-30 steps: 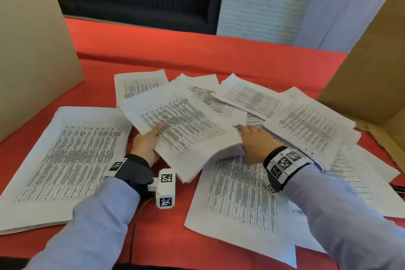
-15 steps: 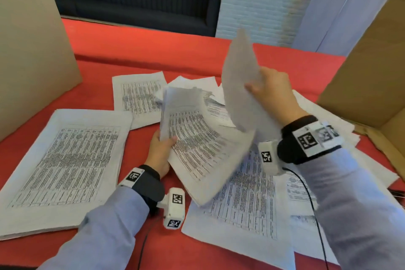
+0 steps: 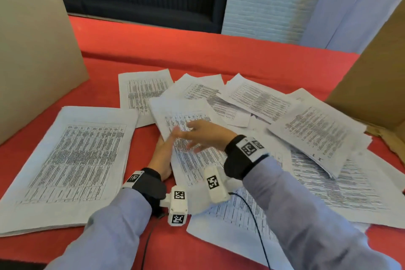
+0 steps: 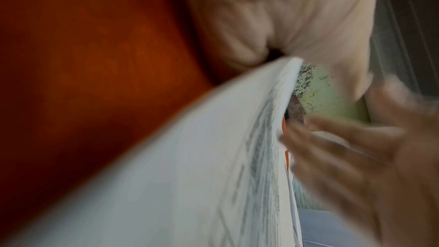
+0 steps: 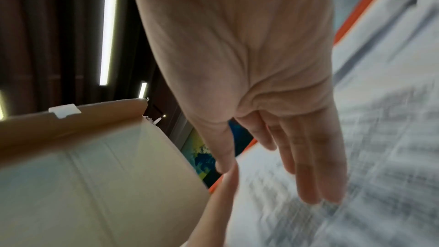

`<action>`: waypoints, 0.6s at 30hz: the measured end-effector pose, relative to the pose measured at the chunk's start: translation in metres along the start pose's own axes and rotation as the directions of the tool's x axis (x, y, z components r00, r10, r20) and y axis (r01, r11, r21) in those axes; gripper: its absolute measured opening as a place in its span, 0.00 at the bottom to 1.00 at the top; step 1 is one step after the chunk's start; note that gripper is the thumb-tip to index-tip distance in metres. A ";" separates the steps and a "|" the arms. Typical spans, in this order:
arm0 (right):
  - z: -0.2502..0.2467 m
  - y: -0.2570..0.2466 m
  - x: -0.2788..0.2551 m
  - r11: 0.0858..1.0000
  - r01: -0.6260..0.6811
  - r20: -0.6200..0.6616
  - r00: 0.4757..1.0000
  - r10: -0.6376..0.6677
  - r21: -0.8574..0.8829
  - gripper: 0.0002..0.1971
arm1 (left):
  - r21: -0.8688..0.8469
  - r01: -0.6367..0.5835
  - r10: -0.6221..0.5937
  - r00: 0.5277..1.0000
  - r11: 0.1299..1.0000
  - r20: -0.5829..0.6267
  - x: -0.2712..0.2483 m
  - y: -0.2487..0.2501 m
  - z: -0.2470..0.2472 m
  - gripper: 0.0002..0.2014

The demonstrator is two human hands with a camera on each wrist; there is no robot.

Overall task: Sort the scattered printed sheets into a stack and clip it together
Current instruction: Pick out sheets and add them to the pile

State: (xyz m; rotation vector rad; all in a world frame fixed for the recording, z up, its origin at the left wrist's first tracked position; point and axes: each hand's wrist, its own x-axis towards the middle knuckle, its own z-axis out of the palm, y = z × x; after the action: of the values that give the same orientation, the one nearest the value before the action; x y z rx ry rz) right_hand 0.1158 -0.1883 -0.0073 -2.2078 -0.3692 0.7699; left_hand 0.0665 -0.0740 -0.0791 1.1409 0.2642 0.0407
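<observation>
In the head view my left hand (image 3: 162, 155) grips the left edge of a bundle of printed sheets (image 3: 197, 166) in the middle of the red table, thumb on top. My right hand (image 3: 203, 136) hovers flat just over that bundle, fingers straight and spread, holding nothing. The left wrist view shows the bundle's edge (image 4: 166, 176) running into my left palm (image 4: 285, 16), with the right fingers (image 4: 344, 147) blurred beside it. From the right wrist, the straight fingers (image 5: 308, 157) lie over a printed sheet (image 5: 380, 157). No clip shows in any view.
A neat stack of printed sheets (image 3: 72, 160) lies at the left. Several loose sheets (image 3: 317, 129) overlap at the back and right. Cardboard walls stand at the left (image 3: 32, 50) and right (image 3: 372, 72). Bare red cloth (image 3: 197, 50) stretches behind the papers.
My right hand, which had lifted a single sheet, has come down and let it go. It now stretches flat over the bundle. The bundle has dropped from tilted to nearly flat.
</observation>
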 end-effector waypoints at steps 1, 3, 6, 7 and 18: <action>-0.012 0.008 -0.002 0.997 -0.007 -0.072 0.997 0.001 -0.083 0.33 | 0.018 -0.016 0.016 1.000 1.000 0.012 0.002 -0.002 -0.002 0.21; -0.046 0.030 -0.006 0.942 -0.105 -0.258 0.966 0.021 -0.317 0.25 | 0.021 -0.019 0.019 1.000 1.000 0.010 0.006 -0.009 -0.006 0.23; -0.092 0.075 -0.016 0.775 -0.331 -0.371 0.919 0.135 -0.538 0.27 | -0.057 0.005 -0.005 1.000 0.998 -0.011 0.008 -0.013 -0.009 0.24; -0.101 0.089 -0.019 0.743 -0.372 -0.371 0.911 0.178 -0.556 0.29 | -0.096 0.016 -0.017 1.000 0.995 -0.016 0.009 -0.013 -0.010 0.23; -0.116 0.124 -0.035 0.738 -0.292 -0.437 0.900 -0.005 -0.609 0.09 | -0.467 -0.002 -0.134 0.957 0.884 -0.257 0.012 -0.006 -0.013 0.16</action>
State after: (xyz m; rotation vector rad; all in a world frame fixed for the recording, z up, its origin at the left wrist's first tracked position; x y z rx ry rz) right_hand 0.1643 -0.3540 -0.0221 -3.0327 -0.2756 0.2179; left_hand 0.0747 -0.0630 -0.0918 0.6420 0.5202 0.1983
